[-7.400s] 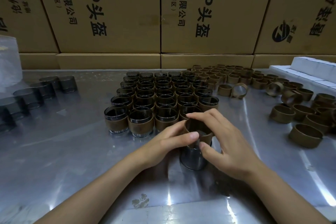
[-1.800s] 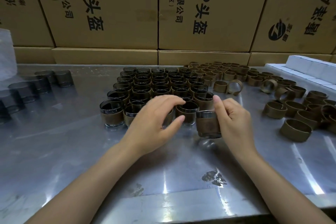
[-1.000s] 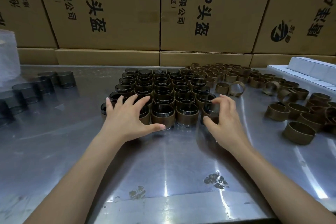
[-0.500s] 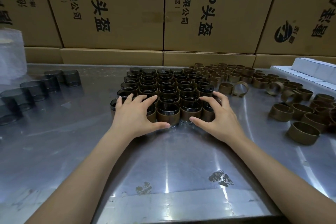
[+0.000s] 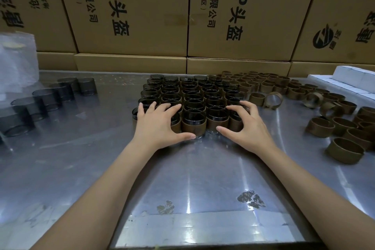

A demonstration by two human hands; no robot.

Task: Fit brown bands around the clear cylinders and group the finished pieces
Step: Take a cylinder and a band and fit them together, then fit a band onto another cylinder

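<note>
Both hands are at the near row of the block of finished pieces (image 5: 192, 97), which stands upright at the middle of the metal table (image 5: 71, 158), reaching back toward its far edge. The left hand (image 5: 160, 126) lies with fingers spread and nearly straight over the left end of that row, thumb stretched along the base of the front pieces; it grasps nothing. The right hand (image 5: 246, 126) rests at the right end with fingers arched onto the rims and thumb pointing inward; it too encloses no piece. Between the two thumbs, two banded pieces of the near row show in full, one of them the front piece (image 5: 193, 123). The block counts about seven rows deep; an exact total cannot be told, as the hands cover part of it.

Loose brown bands (image 5: 345, 150) lie scattered from the far edge to the right edge, several dozen, too crowded to count. Unbanded clear cylinders (image 5: 46, 97) stand in a line toward the left edge; about seven are visible. White boxes (image 5: 353, 79) sit at the far right corner. Cardboard cartons (image 5: 129, 10) are stacked behind the table, four across in the upper tier.
</note>
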